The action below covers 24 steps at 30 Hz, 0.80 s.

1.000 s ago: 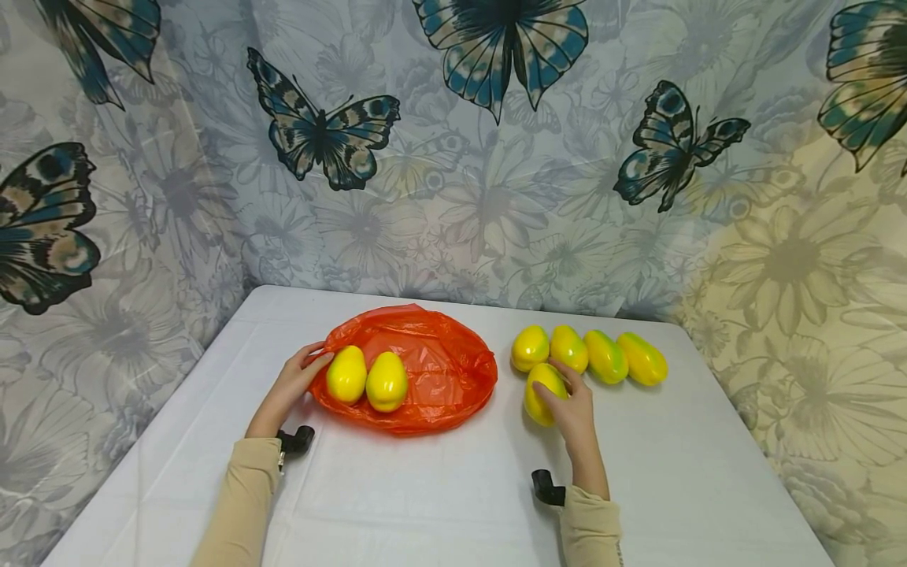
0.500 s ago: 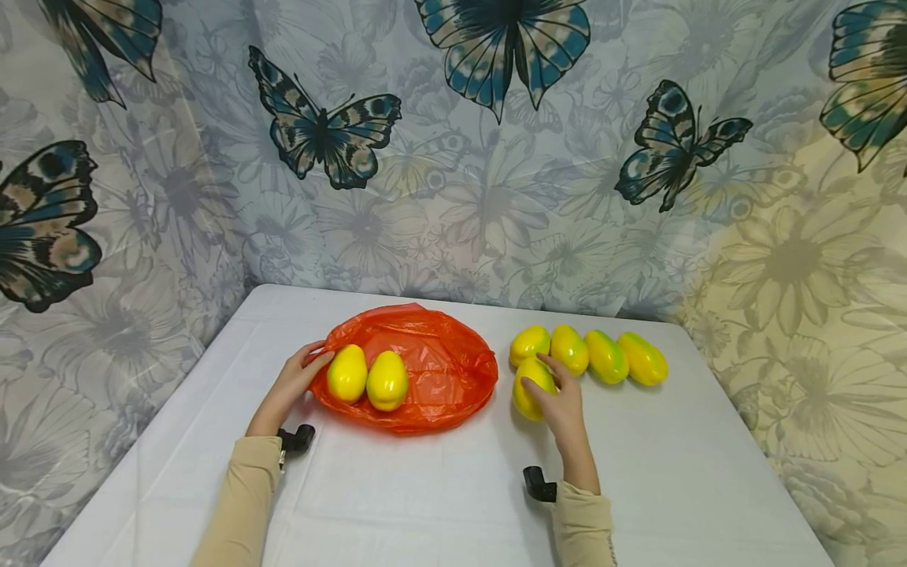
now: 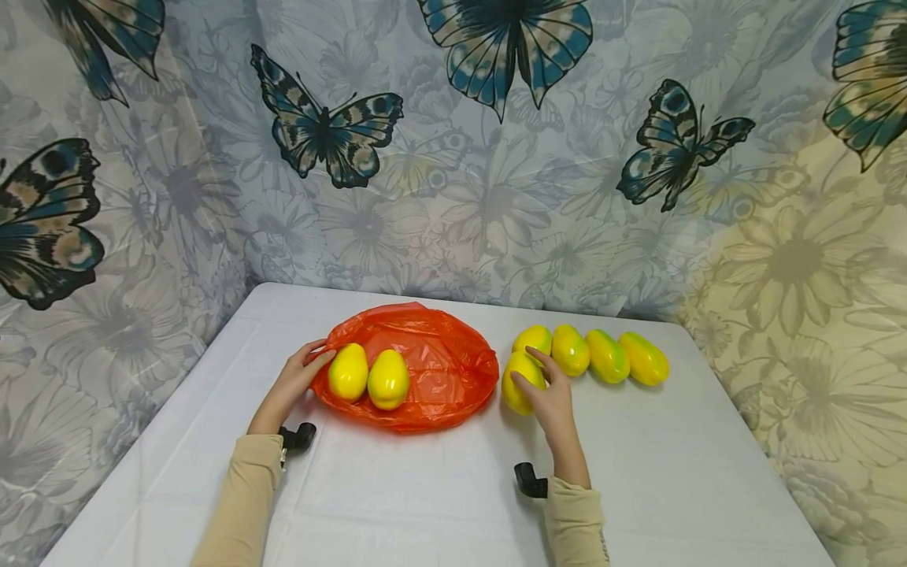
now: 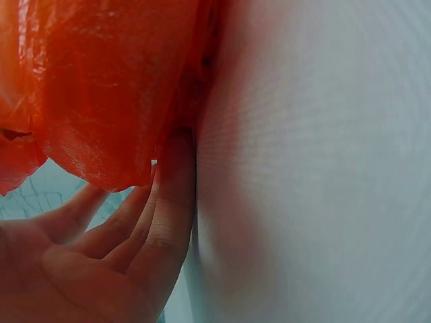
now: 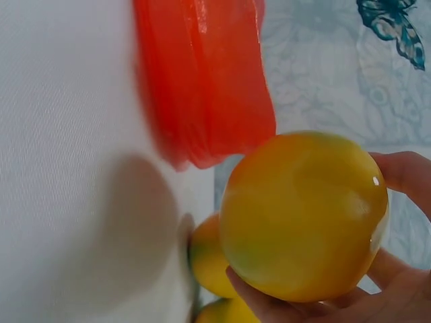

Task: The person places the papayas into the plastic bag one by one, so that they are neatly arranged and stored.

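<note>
My right hand (image 3: 553, 398) grips a yellow mango (image 3: 520, 383) between thumb and fingers, just right of the red plastic bag (image 3: 442, 386). In the right wrist view the held mango (image 5: 303, 215) hangs off the table, its shadow apart from it. The bag lies spread open, with two mangoes (image 3: 348, 373) (image 3: 387, 380) in its left part. My left hand (image 3: 294, 382) rests at the bag's left rim; the left wrist view shows its fingers (image 4: 168, 208) extended along the outside of the bag, with some fingertips hidden behind the plastic.
Several more mangoes (image 3: 607, 356) stand in a row at the back right of the white-covered table (image 3: 425, 496). The nearest one in that row is partly hidden behind the held mango. A patterned butterfly curtain (image 3: 496, 213) hangs behind the table.
My right hand has carried its mango left, away from the row and closer to the bag. My left hand, the bag and the two mangoes in it look unmoved.
</note>
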### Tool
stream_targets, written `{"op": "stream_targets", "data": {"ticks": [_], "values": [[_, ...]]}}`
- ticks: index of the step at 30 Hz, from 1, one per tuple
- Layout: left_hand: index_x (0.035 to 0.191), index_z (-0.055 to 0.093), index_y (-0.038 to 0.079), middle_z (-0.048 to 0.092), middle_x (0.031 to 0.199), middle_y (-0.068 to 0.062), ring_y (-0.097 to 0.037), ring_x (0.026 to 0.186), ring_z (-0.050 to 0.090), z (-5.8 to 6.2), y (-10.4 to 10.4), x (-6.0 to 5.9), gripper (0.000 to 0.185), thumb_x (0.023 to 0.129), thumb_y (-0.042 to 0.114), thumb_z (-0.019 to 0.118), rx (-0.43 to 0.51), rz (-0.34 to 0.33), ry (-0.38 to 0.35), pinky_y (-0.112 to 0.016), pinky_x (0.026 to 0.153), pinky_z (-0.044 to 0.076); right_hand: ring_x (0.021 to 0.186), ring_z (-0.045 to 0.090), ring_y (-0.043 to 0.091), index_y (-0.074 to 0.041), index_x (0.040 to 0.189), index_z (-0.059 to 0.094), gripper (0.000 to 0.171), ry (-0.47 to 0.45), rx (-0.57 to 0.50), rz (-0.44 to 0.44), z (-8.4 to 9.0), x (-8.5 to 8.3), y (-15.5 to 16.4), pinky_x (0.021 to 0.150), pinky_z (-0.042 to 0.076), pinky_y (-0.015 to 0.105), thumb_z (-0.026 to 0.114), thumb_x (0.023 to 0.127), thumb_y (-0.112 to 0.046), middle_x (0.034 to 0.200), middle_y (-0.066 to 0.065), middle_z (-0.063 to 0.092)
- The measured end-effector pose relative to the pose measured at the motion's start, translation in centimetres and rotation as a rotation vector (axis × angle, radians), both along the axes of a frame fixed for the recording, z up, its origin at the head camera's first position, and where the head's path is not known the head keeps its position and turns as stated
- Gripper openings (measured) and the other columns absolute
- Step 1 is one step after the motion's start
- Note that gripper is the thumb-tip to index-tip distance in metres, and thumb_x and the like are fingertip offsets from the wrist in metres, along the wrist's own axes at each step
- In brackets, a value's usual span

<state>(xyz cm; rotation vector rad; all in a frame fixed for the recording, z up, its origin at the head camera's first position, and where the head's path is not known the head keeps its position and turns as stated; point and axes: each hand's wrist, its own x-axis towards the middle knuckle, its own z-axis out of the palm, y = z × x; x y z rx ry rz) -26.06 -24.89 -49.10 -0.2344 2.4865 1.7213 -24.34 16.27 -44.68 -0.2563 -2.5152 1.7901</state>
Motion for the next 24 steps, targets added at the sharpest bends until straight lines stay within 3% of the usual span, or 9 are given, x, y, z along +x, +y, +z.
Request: {"op": "stream_targets", "data": {"ticks": [10, 24], "values": [[0.154, 0.025, 0.008, 0.033, 0.154, -0.026, -0.039, 0.136, 0.041, 0.2, 0.2, 0.0, 0.075, 0.098, 0.053, 0.048, -0.004, 0.010, -0.035, -0.051, 0.113, 0.038, 0.143, 0.030, 0.039, -0.017, 0.140, 0.052, 0.054, 0.024, 0.005, 0.017, 0.1, -0.3, -1.1, 0.114, 0.033, 0.057, 0.070, 0.089, -0.017, 0.156, 0.013, 0.036], [0.154, 0.025, 0.009, 0.035, 0.154, -0.025, -0.038, 0.136, 0.042, 0.2, 0.2, 0.0, 0.074, 0.098, 0.052, 0.048, 0.000, 0.006, -0.019, -0.051, 0.113, 0.037, 0.145, 0.028, 0.039, -0.021, 0.140, 0.052, 0.054, 0.037, 0.004, 0.021, 0.8, -0.5, -1.9, 0.113, 0.035, 0.057, 0.069, 0.089, -0.019, 0.156, 0.010, 0.036]]}}
